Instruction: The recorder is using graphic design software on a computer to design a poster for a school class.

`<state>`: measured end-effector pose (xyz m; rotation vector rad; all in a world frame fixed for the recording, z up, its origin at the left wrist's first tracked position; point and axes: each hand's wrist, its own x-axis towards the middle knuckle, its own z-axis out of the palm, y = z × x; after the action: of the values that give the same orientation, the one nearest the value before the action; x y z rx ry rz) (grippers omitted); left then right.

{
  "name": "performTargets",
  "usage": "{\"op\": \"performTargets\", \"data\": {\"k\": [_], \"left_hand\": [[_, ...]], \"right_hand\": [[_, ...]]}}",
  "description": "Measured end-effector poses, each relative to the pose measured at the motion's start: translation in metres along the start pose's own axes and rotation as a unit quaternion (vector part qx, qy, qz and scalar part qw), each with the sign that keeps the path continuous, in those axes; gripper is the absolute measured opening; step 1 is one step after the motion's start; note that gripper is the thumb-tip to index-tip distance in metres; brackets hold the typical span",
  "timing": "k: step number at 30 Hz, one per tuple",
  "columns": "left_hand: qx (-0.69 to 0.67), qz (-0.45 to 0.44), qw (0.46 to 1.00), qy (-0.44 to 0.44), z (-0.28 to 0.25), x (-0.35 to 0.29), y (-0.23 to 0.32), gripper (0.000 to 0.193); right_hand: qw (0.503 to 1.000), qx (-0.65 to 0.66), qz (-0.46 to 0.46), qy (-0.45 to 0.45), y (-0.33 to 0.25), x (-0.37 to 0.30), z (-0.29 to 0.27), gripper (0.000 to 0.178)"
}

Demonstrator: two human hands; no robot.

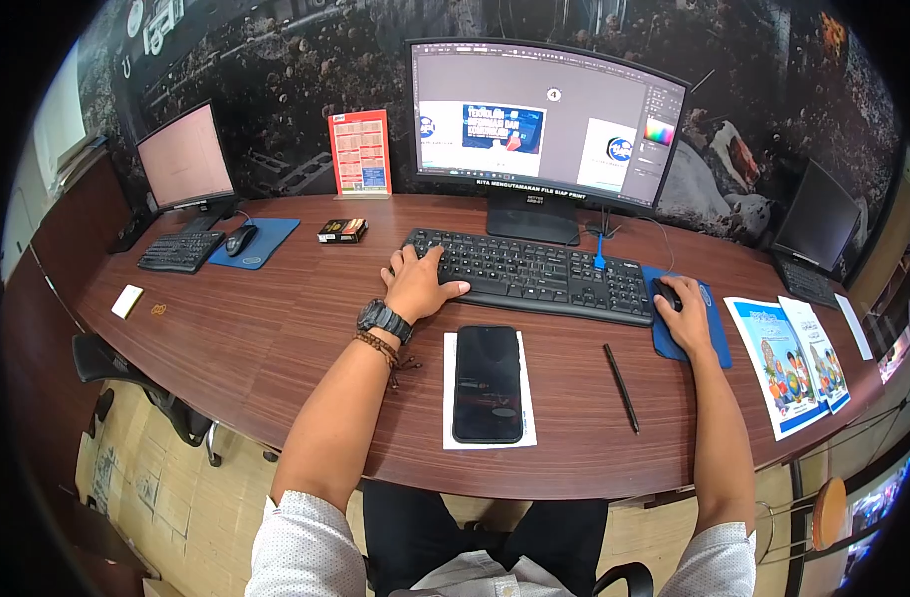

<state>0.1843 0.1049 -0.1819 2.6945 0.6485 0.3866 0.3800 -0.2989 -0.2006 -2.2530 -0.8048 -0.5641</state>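
My left hand [415, 283] rests at the left end of a black keyboard [534, 267], its fingers spread over the keys and the thumb stretched along the near edge. A black watch and a brown beaded bracelet are on that wrist. My right hand [688, 318] is curled over a black computer mouse [665, 294] on a blue mouse pad [715, 333]. Behind the keyboard stands a wide curved monitor [514, 85] showing a design program with blue-and-white layouts. Between my forearms a black smartphone [488, 384] lies on a white sheet [450, 398], with a thin black pen [622, 389] to its right.
Blue-and-white printed booklets [773, 368] lie at the right. A small dark box [342, 231] and a red-framed calendar [361, 152] stand further back. At the left are a second monitor [186, 157], keyboard [181, 252] and mouse [240, 241]. A black chair [126, 358] touches the desk's left front.
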Motion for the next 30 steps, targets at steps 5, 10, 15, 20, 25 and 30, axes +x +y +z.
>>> {"op": "performTargets", "data": {"k": [5, 10, 15, 20, 25, 30], "left_hand": [[0.004, -0.001, 1.000, 0.006, 0.0011, 0.0005, -0.0012, 0.084], [-0.004, 0.004, 1.000, 0.000, 0.0015, 0.0012, -0.0015, 0.085], [-0.001, 0.001, 1.000, 0.008, 0.0013, 0.0004, -0.0013, 0.085], [-0.002, 0.005, 1.000, 0.009, 0.0011, -0.0005, -0.0009, 0.085], [0.009, 0.005, 1.000, 0.022, 0.0002, 0.0000, -0.0012, 0.092], [0.001, -0.056, 0.998, 0.033, -0.0022, 0.0009, -0.0008, 0.111]], "right_hand": [[1.000, -0.005, -0.001, -0.002, 0.0016, 0.0009, 0.0002, 0.037], [1.000, 0.002, 0.005, 0.000, 0.0032, 0.0007, 0.0003, 0.036], [1.000, 0.000, 0.004, -0.001, 0.0017, 0.0013, -0.0006, 0.037], [1.000, -0.003, -0.006, 0.003, 0.0023, 0.0007, 0.0003, 0.037], [1.000, -0.014, 0.002, 0.004, 0.0022, 0.0011, 0.0007, 0.037], [1.000, -0.009, 0.000, -0.002, 0.0020, 0.0010, -0.0002, 0.037]]}}
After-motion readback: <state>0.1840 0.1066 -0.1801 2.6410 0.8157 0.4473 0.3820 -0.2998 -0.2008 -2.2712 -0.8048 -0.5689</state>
